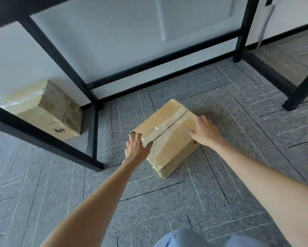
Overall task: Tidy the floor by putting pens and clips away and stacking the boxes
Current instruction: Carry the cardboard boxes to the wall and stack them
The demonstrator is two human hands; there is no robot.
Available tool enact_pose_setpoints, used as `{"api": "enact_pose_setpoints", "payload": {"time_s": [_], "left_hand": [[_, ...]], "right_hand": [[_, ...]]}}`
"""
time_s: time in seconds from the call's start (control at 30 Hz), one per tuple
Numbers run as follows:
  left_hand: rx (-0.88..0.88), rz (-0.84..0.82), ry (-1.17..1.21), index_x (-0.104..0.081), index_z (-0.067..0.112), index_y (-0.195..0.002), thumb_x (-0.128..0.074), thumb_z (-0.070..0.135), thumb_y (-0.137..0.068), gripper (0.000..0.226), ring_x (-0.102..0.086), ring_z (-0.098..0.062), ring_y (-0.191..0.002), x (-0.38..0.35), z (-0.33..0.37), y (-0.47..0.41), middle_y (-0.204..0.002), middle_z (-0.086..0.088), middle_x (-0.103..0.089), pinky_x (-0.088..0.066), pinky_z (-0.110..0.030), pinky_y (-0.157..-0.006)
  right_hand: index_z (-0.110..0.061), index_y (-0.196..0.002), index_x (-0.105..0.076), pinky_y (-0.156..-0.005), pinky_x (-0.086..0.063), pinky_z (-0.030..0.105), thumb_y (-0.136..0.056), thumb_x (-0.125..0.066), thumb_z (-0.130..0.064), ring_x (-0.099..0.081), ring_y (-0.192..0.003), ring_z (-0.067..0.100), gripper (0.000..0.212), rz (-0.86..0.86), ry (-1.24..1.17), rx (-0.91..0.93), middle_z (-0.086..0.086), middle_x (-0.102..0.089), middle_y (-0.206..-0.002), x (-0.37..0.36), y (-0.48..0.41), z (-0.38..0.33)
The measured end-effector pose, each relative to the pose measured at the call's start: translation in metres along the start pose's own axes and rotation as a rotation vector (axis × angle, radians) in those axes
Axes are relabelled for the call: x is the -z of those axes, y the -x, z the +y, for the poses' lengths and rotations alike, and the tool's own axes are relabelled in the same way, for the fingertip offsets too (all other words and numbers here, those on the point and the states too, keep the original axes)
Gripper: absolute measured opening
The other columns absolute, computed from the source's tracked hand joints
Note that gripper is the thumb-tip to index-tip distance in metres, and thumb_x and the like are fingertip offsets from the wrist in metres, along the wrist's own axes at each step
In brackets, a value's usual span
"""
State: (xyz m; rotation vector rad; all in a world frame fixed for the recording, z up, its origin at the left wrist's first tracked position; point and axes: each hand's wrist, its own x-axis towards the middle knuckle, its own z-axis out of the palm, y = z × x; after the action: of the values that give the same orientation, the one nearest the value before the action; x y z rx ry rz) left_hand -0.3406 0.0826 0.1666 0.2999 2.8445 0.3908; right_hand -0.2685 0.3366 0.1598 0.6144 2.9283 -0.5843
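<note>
1. The taped box (167, 136) sits on the grey carpet (167, 202), out in the open just in front of the black table frame (94, 132), turned at an angle with 1 corner pointing towards the person.
2. The left hand (136, 148) is on the box's near-left corner, right at the torn cardboard; the fingers curl over that corner and the thumb presses the crumpled near face.
3. The right hand (204, 132) takes the opposite side: the thumb lies flat on the top panel while the spread fingers wrap down over the right edge.
4. So 2 hands clamp the box between them, both arms stretched well forward.
5. Clear tape runs along the top seam, wrinkled and peeling near the left hand.
6. A second box (48, 111) stands against the white wall, behind the frame's left leg, well apart from the first.
</note>
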Motion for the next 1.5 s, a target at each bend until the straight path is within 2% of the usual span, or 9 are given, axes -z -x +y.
{"api": "enact_pose_setpoints", "payload": {"time_s": [0.17, 0.37, 0.7, 0.8, 0.93, 1.03, 1.13, 1.37, 1.5], "left_hand": [[0.172, -0.061, 0.251, 0.002, 0.025, -0.150, -0.063, 0.066, -0.074, 0.108, -0.018, -0.041, -0.140, -0.046, -0.017, -0.035, -0.154, -0.014, -0.009, -0.026, -0.061, -0.109], [0.290, -0.042, 0.514, 0.009, 0.027, -0.149, -0.076, 0.053, -0.071, 0.118, -0.043, -0.037, -0.122, -0.070, -0.009, -0.048, -0.147, -0.022, -0.020, -0.041, -0.047, -0.098], [0.161, 0.014, 0.455, -0.013, 0.023, -0.145, -0.080, 0.052, -0.065, 0.108, -0.044, -0.034, -0.122, -0.063, -0.021, -0.065, -0.141, -0.016, -0.036, -0.040, -0.053, -0.102], [0.096, 0.006, 0.488, -0.020, 0.024, -0.143, -0.080, 0.050, -0.066, 0.101, -0.046, -0.031, -0.121, -0.054, -0.025, -0.069, -0.142, -0.013, -0.038, -0.042, -0.051, -0.101], [0.105, 0.059, 0.580, -0.017, 0.025, -0.145, -0.081, 0.056, -0.056, 0.114, -0.044, -0.028, -0.125, -0.051, -0.033, -0.061, -0.142, -0.010, -0.037, -0.039, -0.050, -0.105], [0.197, 0.091, 0.680, -0.005, 0.023, -0.148, -0.084, 0.042, -0.064, 0.117, -0.034, -0.029, -0.131, -0.062, -0.039, -0.048, -0.148, -0.012, -0.023, -0.030, -0.049, -0.111], [0.247, -0.003, 0.805, -0.003, 0.029, -0.145, -0.086, 0.057, -0.050, 0.129, -0.048, -0.032, -0.120, -0.075, -0.042, -0.033, -0.144, -0.013, -0.032, -0.040, -0.056, -0.103], [0.248, -0.043, 0.904, -0.020, 0.022, -0.140, -0.084, 0.028, -0.067, 0.097, -0.054, -0.025, -0.099, -0.081, -0.043, -0.028, -0.121, -0.003, -0.048, -0.048, -0.046, -0.090], [0.234, -0.062, 0.912, -0.026, 0.024, -0.129, -0.083, 0.024, -0.067, 0.085, -0.057, -0.022, -0.094, -0.058, -0.045, -0.019, -0.118, -0.003, -0.049, -0.052, -0.044, -0.085]], "right_hand": [[-0.007, -0.151, -0.007, -0.115, -0.020, 0.053, -0.082, -0.054, -0.066, -0.009, -0.145, 0.037, 0.102, -0.011, 0.007, -0.077, 0.019, -0.005, -0.159, -0.046, -0.045, 0.025], [-0.007, -0.151, -0.004, -0.114, -0.023, 0.051, -0.078, -0.055, -0.071, -0.021, -0.142, 0.038, 0.110, -0.017, -0.069, -0.125, 0.020, -0.015, -0.157, -0.072, -0.061, 0.024], [0.000, -0.125, -0.047, -0.073, -0.049, 0.031, -0.082, -0.040, -0.075, -0.063, -0.089, 0.026, 0.087, 0.162, 0.141, -0.170, 0.014, -0.061, -0.112, -0.075, -0.033, 0.030], [-0.001, -0.115, -0.055, -0.048, -0.034, 0.023, -0.087, -0.034, -0.073, -0.060, -0.064, 0.020, 0.080, 0.168, 0.204, -0.171, 0.007, -0.063, -0.081, -0.073, -0.025, 0.032], [-0.002, -0.121, -0.044, -0.059, -0.044, 0.029, -0.086, -0.042, -0.070, -0.062, -0.080, 0.026, 0.077, 0.134, 0.086, -0.184, 0.013, -0.059, -0.110, -0.077, -0.023, 0.038], [-0.006, -0.125, -0.034, -0.068, -0.043, 0.034, -0.082, -0.056, -0.065, -0.057, -0.091, 0.028, 0.076, -0.004, -0.293, -0.268, 0.011, -0.050, -0.121, -0.086, -0.025, 0.041], [-0.011, -0.123, -0.036, -0.080, -0.046, 0.039, -0.075, -0.065, -0.064, -0.056, -0.096, 0.027, 0.077, -0.074, -0.544, -0.321, 0.010, -0.054, -0.123, -0.098, -0.025, 0.047], [-0.018, -0.134, -0.038, -0.098, -0.045, 0.055, -0.038, -0.063, -0.089, -0.055, -0.119, 0.031, 0.121, -0.054, -0.656, -0.367, 0.006, -0.053, -0.136, -0.105, -0.018, 0.045], [-0.019, -0.132, -0.040, -0.097, -0.047, 0.053, -0.037, -0.061, -0.093, -0.056, -0.116, 0.028, 0.123, -0.064, -0.676, -0.353, 0.004, -0.055, -0.133, -0.098, -0.009, 0.037]]}}
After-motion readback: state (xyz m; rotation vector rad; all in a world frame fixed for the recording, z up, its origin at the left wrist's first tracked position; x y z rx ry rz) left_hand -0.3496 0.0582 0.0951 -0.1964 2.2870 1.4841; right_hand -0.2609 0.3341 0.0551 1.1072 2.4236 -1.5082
